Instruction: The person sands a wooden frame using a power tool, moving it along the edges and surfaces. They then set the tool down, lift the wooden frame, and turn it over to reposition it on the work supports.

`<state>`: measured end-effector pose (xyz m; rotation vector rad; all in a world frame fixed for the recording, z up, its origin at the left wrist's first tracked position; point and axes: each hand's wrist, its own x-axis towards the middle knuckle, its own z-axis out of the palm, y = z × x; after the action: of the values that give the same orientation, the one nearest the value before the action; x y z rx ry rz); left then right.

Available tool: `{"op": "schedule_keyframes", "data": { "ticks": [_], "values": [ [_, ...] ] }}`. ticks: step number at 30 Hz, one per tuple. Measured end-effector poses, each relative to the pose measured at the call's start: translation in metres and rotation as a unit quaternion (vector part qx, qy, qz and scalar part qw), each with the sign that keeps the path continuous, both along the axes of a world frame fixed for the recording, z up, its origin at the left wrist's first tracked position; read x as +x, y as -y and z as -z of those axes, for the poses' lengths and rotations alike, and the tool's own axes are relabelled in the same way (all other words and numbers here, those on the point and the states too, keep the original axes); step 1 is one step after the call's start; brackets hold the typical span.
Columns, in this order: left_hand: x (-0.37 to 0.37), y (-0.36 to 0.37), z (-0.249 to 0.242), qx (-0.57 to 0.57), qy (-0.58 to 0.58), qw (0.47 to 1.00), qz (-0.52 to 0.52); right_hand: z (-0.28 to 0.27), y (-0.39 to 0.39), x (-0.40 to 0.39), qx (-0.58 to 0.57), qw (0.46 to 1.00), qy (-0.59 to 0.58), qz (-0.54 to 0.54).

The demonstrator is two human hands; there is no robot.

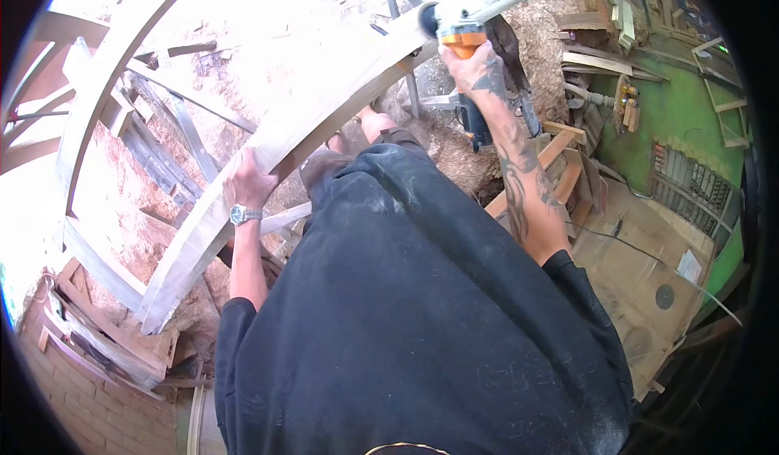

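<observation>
While left fingers [243,172] clasp beam [324,107], right fingers [466,63] encircle grinder [463,41]

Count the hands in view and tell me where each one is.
2: the left hand on the curved wooden beam, the right hand around the orange-and-black grinder.

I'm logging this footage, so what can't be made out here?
All in the head view:
Part of the grinder: covered by the right hand.
Its disc's surface: blurred.
Curved beam's far end: washed out by glare.
Waist: hidden by the black shirt.
Any print on the white paper: too small.
</observation>
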<state>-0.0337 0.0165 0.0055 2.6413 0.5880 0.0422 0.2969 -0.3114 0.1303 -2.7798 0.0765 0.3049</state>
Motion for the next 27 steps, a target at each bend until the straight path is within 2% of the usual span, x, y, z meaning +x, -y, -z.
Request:
{"op": "schedule_keyframes", "data": {
  "ticks": [1, 2, 5, 6, 8, 11, 14, 17, 21, 24, 25, 26, 27],
  "values": [
    [0.001, 0.000, -0.001, 0.001, -0.003, 1.000, 0.000, -0.013, -0.013, -0.014, 0.039, 0.999, -0.017, -0.005],
    [0.001, 0.000, -0.001, 0.005, 0.001, 1.000, -0.001, 0.002, -0.011, -0.024, 0.046, 0.996, 0.010, -0.075],
    [0.002, 0.001, -0.002, 0.011, 0.009, 1.000, 0.007, -0.011, -0.049, -0.083, 0.049, 0.990, -0.026, -0.127],
    [0.001, 0.001, -0.006, 0.013, 0.006, 1.000, 0.009, -0.001, -0.049, -0.100, 0.069, 0.976, -0.026, -0.203],
    [0.004, 0.003, -0.011, 0.017, 0.006, 1.000, 0.012, -0.003, -0.056, -0.121, 0.077, 0.969, -0.046, -0.231],
    [0.007, 0.006, -0.013, 0.017, 0.011, 1.000, 0.006, -0.009, -0.042, -0.108, 0.098, 0.975, -0.049, -0.191],
    [0.007, 0.004, -0.010, 0.014, 0.009, 1.000, 0.009, -0.007, -0.007, -0.065, 0.060, 0.989, -0.009, -0.131],
    [0.007, 0.005, -0.012, 0.014, -0.008, 1.000, 0.007, -0.004, 0.016, -0.029, 0.066, 0.985, 0.102, -0.119],
    [0.007, 0.007, -0.013, 0.019, -0.016, 1.000, 0.001, 0.001, 0.033, 0.017, 0.034, 0.999, -0.021, -0.011],
    [0.011, 0.007, -0.017, 0.024, -0.012, 1.000, 0.005, 0.011, 0.025, -0.005, 0.107, 0.993, -0.022, -0.047],
    [0.011, 0.008, -0.018, 0.024, -0.013, 1.000, 0.007, 0.009, 0.012, -0.026, 0.083, 0.993, 0.031, -0.084],
    [0.013, 0.008, -0.019, 0.025, -0.015, 1.000, 0.008, -0.004, -0.009, -0.047, 0.077, 0.994, -0.022, -0.068],
    [0.015, 0.012, -0.025, 0.032, -0.013, 0.999, 0.001, -0.008, -0.018, -0.066, 0.138, 0.984, -0.016, -0.108]
  ]
}}
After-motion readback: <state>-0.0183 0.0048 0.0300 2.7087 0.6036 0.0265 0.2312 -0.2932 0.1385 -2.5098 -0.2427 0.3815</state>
